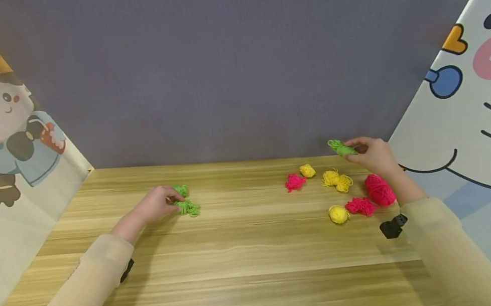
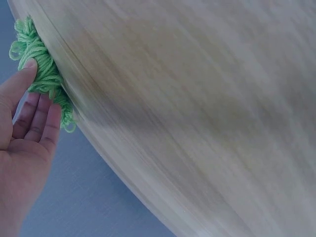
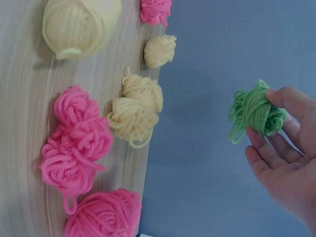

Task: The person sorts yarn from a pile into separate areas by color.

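Observation:
Over the back right of the table my right hand (image 1: 372, 156) holds up a small green yarn bundle (image 1: 341, 147), pinched between thumb and fingertips. Loose loops hang from that bundle in the right wrist view. On the left side, my left hand (image 1: 157, 203) has thumb and fingers around another green yarn bundle (image 1: 187, 208), low at the tabletop. A further bit of green yarn (image 1: 181, 190) shows just behind it; in the left wrist view the green yarn (image 2: 45, 66) looks like one long clump, with the thumb on top of it.
Below the right hand lie a large pink yarn ball (image 1: 379, 189), a pink yarn bundle (image 1: 359, 206), a yellow ball (image 1: 338, 214) and a knotted yellow bundle (image 1: 337, 181). Farther left are a smaller pink bundle (image 1: 295, 182) and a small yellow ball (image 1: 307, 170). A grey panel (image 1: 236, 73) stands behind the table.

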A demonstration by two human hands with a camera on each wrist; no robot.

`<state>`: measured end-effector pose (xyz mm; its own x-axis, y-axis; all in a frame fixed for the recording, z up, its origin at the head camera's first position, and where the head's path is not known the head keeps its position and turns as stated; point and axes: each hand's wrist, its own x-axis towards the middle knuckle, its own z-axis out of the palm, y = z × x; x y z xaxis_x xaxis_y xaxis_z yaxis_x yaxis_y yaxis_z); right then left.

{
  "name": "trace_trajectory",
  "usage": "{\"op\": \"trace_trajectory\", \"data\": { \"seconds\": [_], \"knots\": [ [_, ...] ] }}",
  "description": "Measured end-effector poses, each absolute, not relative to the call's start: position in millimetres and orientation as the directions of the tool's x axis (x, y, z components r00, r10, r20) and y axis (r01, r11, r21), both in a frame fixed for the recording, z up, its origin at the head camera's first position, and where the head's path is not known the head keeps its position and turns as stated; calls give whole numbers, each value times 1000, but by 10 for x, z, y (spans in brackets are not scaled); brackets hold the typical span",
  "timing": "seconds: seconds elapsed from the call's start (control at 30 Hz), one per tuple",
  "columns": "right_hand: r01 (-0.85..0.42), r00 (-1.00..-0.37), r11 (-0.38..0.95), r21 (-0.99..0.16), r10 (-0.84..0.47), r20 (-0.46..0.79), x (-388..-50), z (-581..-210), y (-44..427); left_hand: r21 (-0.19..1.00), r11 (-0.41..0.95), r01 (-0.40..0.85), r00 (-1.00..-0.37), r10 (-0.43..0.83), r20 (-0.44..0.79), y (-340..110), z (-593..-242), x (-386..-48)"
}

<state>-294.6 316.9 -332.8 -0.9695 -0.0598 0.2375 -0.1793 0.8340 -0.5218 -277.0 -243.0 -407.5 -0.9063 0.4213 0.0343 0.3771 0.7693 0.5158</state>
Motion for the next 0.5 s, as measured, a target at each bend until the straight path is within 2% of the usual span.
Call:
{"op": "trace_trajectory", "data": {
  "seconds": [0.5],
  "knots": [
    [-211,-967,785,-582,-80,242,-2839,-3240,2966,512,771,379,-906,421,36,-2430,-4077,-2774]
  ]
}}
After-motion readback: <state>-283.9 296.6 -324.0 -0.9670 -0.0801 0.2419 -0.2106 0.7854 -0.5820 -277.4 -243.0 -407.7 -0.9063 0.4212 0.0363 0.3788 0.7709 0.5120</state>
